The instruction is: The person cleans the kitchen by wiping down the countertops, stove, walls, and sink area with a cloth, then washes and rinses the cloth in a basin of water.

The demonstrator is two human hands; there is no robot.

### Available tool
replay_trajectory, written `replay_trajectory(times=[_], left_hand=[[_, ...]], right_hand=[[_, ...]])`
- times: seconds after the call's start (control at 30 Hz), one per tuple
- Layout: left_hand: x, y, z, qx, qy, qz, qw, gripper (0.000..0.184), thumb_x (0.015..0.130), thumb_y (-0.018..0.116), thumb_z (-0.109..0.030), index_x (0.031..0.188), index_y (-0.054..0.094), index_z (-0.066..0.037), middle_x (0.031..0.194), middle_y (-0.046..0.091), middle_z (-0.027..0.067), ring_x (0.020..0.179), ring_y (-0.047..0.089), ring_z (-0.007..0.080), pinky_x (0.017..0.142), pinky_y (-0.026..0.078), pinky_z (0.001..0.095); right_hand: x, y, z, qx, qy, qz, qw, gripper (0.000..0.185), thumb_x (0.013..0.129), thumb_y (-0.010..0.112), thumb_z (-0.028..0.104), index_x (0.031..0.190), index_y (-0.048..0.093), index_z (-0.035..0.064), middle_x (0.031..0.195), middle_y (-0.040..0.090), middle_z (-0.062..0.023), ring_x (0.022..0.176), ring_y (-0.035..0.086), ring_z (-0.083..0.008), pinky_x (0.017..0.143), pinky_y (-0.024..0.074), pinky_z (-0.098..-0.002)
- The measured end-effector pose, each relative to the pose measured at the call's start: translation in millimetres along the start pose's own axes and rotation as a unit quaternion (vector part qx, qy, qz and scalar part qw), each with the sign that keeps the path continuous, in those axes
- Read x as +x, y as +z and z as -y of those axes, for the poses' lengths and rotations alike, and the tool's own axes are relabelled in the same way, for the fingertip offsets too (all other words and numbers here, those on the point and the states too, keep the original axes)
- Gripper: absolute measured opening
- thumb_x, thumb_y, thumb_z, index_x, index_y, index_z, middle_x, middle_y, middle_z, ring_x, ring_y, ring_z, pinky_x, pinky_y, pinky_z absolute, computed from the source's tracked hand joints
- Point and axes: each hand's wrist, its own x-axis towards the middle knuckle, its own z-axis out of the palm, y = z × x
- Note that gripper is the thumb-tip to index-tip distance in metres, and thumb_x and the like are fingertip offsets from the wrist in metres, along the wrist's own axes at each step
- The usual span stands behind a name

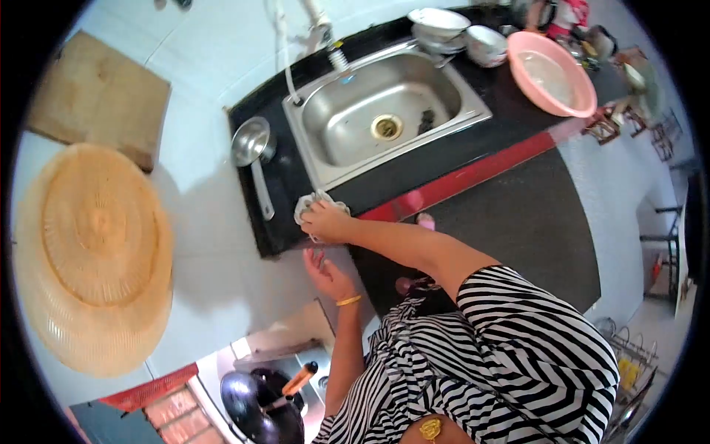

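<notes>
My right hand is closed on a crumpled whitish cloth and presses it onto the black counter near its front left corner. Just below the counter's edge, my left hand hangs palm up with its fingers apart and nothing in it. A gold bracelet circles that wrist. To the left of the cloth lies a metal ladle, its bowl toward the wall. Behind the cloth, the steel sink has some dark scraps beside its drain.
Stacked bowls and a pink basin occupy the counter's right side. A large yellowish plastic basket and a wooden board are at the left. Lower left, a dark wok sits with an orange-handled utensil.
</notes>
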Motion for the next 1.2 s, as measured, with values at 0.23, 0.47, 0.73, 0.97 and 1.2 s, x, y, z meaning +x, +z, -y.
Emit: replay_trajectory(times=[0.23, 0.47, 0.73, 0.97, 1.2], left_hand=[[-2, 66, -9, -0.056, 0.038, 0.11, 0.992, 0.043, 0.08, 0.037, 0.001, 0.122, 0.035, -0.004, 0.113, 0.045, 0.0108, 0.089, 0.049, 0.016, 0.072, 0.041, 0.0257], [-3, 145, -48, -0.131, 0.025, 0.204, 0.97, 0.034, 0.081, 0.039, -0.001, 0.115, 0.044, -0.004, 0.095, 0.055, 0.0078, 0.071, 0.052, 0.0105, 0.061, 0.042, 0.0207], [-27, 329, -128, -0.24, -0.042, 0.364, 0.899, 0.029, 0.084, 0.041, -0.007, 0.112, 0.046, -0.005, 0.086, 0.056, 0.0077, 0.068, 0.053, 0.0104, 0.059, 0.042, 0.0202], [-69, 497, -181, -0.276, -0.183, 0.483, 0.811, 0.032, 0.084, 0.044, -0.015, 0.115, 0.042, -0.008, 0.099, 0.052, 0.0073, 0.081, 0.052, 0.0125, 0.064, 0.044, 0.0236], [-76, 571, -171, -0.225, -0.305, 0.467, 0.799, 0.042, 0.081, 0.048, -0.018, 0.121, 0.036, -0.012, 0.116, 0.041, 0.009, 0.105, 0.04, 0.0188, 0.082, 0.035, 0.037]], right_hand=[[-118, -136, -75, -0.069, 0.195, 0.133, 0.969, 0.035, 0.063, 0.058, 0.02, 0.096, 0.054, 0.0113, 0.102, 0.047, -0.0099, 0.104, 0.041, -0.0294, 0.084, 0.0342, -0.0438], [-213, -298, -195, 0.156, 0.613, -0.147, 0.76, 0.038, 0.07, 0.052, 0.033, 0.093, 0.054, 0.0037, 0.087, 0.057, -0.0148, 0.079, 0.056, -0.0259, 0.07, 0.043, -0.0372], [-262, -470, -321, 0.084, 0.623, -0.359, 0.69, 0.051, 0.073, 0.049, 0.045, 0.079, 0.055, -0.005, 0.064, 0.056, -0.0136, 0.054, 0.055, -0.0229, 0.052, 0.0427, -0.0343], [-308, -438, -410, 0.258, 0.698, -0.322, 0.585, 0.044, 0.078, 0.045, 0.041, 0.085, 0.058, -0.0008, 0.067, 0.057, -0.0083, 0.06, 0.054, -0.018, 0.048, 0.0418, -0.0343], [-369, -411, -467, 0.158, 0.748, -0.123, 0.633, 0.038, 0.075, 0.051, 0.033, 0.091, 0.055, -0.0012, 0.077, 0.057, -0.0112, 0.06, 0.054, -0.0194, 0.058, 0.0442, -0.0328]])
